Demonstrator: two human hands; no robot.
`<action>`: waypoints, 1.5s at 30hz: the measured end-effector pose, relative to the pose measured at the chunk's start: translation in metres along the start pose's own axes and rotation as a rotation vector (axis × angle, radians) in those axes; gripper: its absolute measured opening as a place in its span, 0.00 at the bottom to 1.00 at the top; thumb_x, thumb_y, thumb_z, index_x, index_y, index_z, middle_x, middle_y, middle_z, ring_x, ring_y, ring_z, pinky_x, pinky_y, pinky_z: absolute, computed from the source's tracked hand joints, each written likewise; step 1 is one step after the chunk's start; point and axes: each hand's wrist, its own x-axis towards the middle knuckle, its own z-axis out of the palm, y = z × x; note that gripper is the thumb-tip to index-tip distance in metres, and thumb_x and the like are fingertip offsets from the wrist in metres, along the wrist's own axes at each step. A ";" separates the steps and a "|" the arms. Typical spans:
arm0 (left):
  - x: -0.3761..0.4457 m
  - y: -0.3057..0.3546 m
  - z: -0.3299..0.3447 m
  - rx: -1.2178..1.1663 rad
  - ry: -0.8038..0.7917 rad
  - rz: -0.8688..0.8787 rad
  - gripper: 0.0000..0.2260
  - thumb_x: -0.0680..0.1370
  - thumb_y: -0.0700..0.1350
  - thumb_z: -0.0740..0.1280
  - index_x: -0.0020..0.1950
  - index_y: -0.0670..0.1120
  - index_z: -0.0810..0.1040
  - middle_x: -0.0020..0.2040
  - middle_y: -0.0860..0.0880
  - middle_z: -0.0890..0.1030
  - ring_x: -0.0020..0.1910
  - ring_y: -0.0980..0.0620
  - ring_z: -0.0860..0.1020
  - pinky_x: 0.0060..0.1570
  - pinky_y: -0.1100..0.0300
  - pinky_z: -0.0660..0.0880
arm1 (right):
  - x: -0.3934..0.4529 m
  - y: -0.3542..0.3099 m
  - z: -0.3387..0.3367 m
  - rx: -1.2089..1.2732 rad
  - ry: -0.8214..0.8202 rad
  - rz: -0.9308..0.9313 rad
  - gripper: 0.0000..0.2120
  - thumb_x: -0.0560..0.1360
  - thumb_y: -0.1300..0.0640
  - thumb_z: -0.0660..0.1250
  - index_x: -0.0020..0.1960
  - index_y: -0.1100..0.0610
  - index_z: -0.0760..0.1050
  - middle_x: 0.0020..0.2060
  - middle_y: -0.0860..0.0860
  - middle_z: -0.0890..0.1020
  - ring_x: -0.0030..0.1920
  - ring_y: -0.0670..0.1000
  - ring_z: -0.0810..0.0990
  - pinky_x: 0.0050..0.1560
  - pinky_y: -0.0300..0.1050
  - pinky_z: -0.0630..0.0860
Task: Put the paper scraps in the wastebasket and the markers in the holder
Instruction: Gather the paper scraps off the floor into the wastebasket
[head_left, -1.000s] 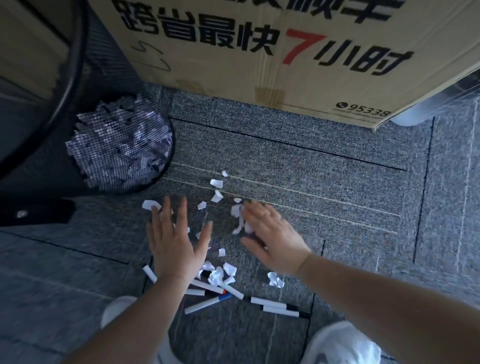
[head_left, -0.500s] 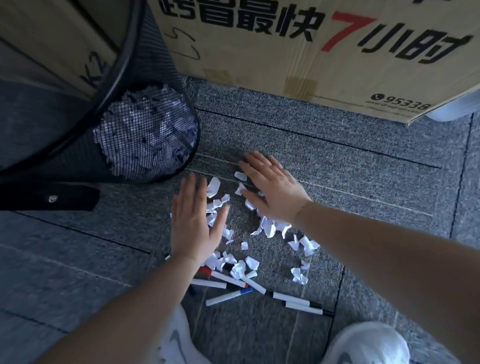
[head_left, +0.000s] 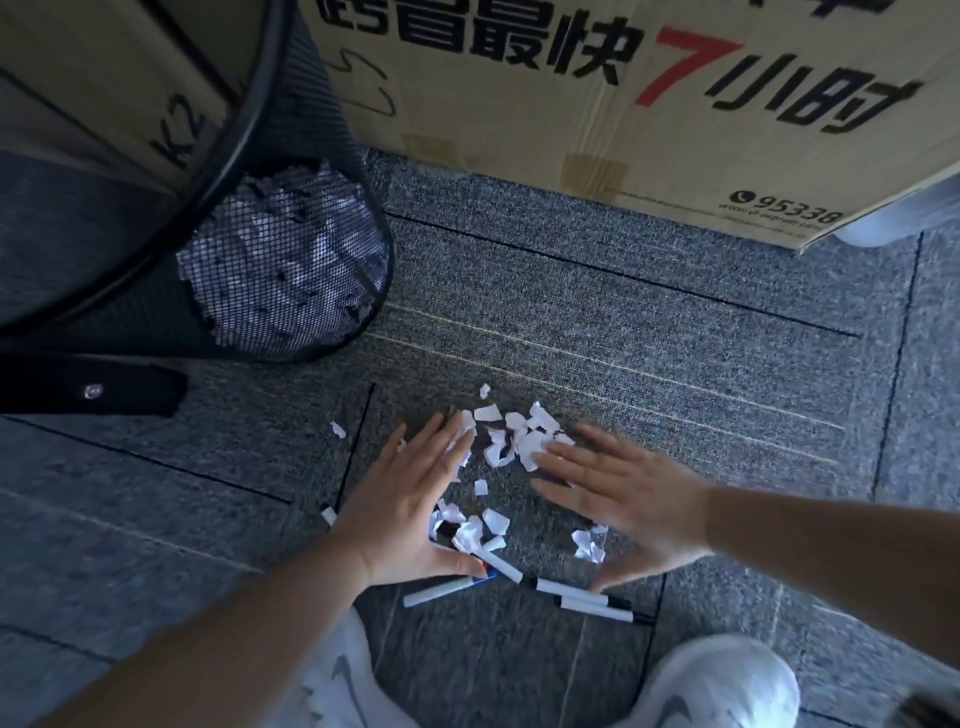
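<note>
White paper scraps (head_left: 511, 439) lie heaped on the grey carpet between my hands, with more scraps (head_left: 475, 532) nearer me. My left hand (head_left: 410, 499) lies flat, fingers spread, on the left of the heap. My right hand (head_left: 618, 493) lies flat on the right, fingertips touching the scraps. Several white markers (head_left: 592, 605) lie just below the hands, one with a blue cap (head_left: 447, 590). The black mesh wastebasket (head_left: 291, 270), tilted, holds many scraps at upper left. No holder is visible.
A large cardboard box (head_left: 623, 104) with printed characters stands behind the carpet. A black bar (head_left: 88, 384) lies left under the basket. My white shoes (head_left: 711, 686) are at the bottom. One stray scrap (head_left: 337, 429) lies left of the heap.
Both hands have swept inward and toward me, gathering the scattered scraps into a tighter heap between them. The view has shifted, showing more of the basket.
</note>
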 end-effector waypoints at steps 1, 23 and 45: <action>0.001 0.003 0.002 0.025 -0.005 -0.006 0.55 0.62 0.79 0.55 0.77 0.45 0.46 0.78 0.46 0.48 0.76 0.49 0.46 0.72 0.46 0.46 | -0.006 0.000 0.006 -0.019 -0.004 -0.006 0.47 0.70 0.25 0.51 0.77 0.55 0.47 0.75 0.57 0.53 0.75 0.55 0.48 0.72 0.56 0.43; 0.038 0.021 -0.005 0.102 0.012 -0.025 0.54 0.62 0.79 0.53 0.77 0.48 0.41 0.77 0.47 0.45 0.76 0.49 0.44 0.72 0.42 0.46 | 0.024 0.021 -0.007 0.025 0.136 0.234 0.38 0.76 0.32 0.49 0.76 0.53 0.45 0.75 0.53 0.51 0.75 0.54 0.48 0.73 0.58 0.43; -0.004 -0.010 -0.014 0.191 0.102 -0.335 0.49 0.65 0.79 0.49 0.76 0.49 0.50 0.76 0.42 0.54 0.75 0.38 0.53 0.70 0.37 0.53 | 0.021 0.016 -0.004 0.006 0.124 0.198 0.44 0.72 0.27 0.50 0.77 0.56 0.46 0.76 0.55 0.51 0.75 0.54 0.47 0.72 0.59 0.44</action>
